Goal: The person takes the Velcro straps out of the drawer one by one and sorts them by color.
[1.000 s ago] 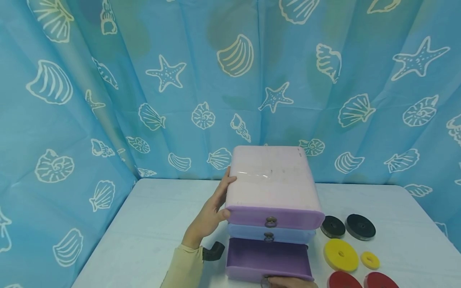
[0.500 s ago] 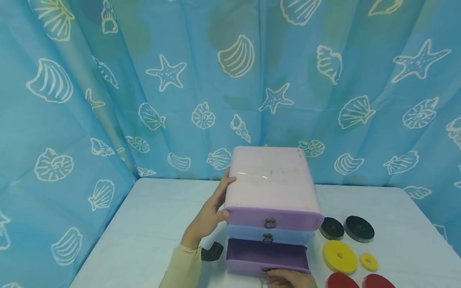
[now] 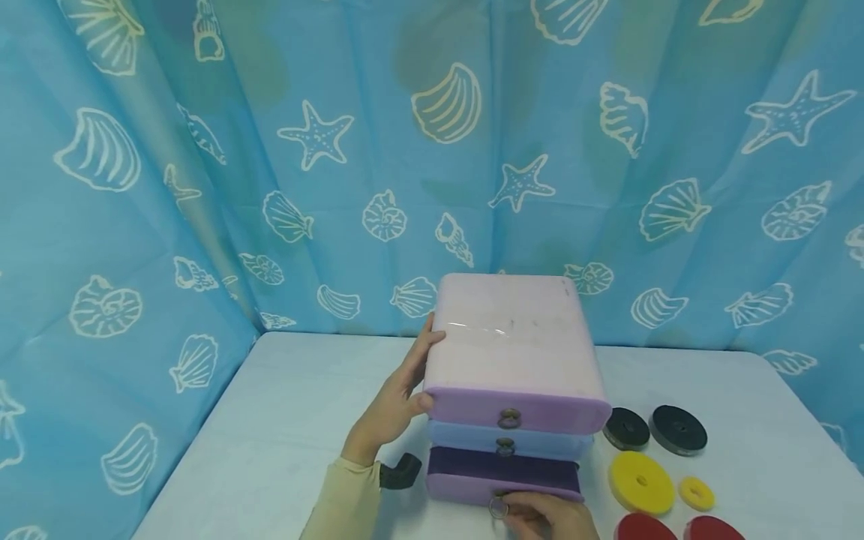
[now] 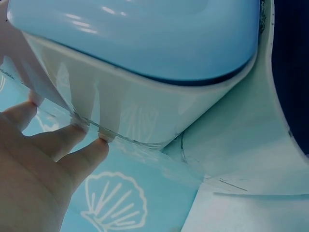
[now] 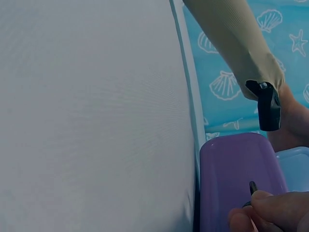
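Note:
A small plastic chest of drawers with a pale pink top stands on the table. Its upper drawer is purple, the middle one blue, both pushed in. The purple bottom drawer sticks out a little, its dark inside showing as a narrow strip. My left hand lies along the chest's left side; in the left wrist view its straight fingers touch the wall. At the bottom drawer's front, my right hand pinches the metal ring pull between thumb and finger, partly hidden in the right wrist view.
To the right of the chest lie two black discs, a large yellow disc, a small yellow ring and two red discs, cut off by the frame edge. A blue shell-print curtain hangs behind and left of the table.
The bottom drawer has slid inward, away from me, and less of its inside shows. My right hand has moved forward with it. The left hand stays on the chest's side.

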{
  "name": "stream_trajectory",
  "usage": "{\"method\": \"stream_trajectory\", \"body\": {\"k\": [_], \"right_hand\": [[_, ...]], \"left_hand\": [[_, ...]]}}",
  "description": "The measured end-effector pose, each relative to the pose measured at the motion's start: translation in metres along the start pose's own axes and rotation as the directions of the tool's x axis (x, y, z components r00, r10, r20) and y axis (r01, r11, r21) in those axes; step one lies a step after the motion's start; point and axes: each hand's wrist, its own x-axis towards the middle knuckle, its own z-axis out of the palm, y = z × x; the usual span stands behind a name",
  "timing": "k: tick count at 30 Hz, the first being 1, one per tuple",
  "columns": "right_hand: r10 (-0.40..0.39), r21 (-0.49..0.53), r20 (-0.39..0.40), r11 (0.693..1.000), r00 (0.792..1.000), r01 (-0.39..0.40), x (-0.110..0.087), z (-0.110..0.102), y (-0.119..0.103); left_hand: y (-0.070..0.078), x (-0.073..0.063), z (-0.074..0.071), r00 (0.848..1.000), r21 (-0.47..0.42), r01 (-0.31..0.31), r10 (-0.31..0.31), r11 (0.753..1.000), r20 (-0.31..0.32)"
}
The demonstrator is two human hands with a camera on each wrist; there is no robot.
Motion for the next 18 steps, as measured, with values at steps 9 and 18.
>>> {"method": "stream_trajectory", "body": {"k": [9,18], "right_hand": [[0.078,-0.015,0.048,0.997,0.996,-0.077,0.013,-0.004,0.002],[0.072,-0.038,0.005,0.997,0.997,-0.072,0.023,-0.003,0.004]], "left_hand": [[0.000,0.000,0.000,1.000,0.008,0.003,-0.003,1.000,-0.002],[0.001,-0.001,0.000,1.000,0.010,0.018,-0.018,1.000,-0.011]]}}
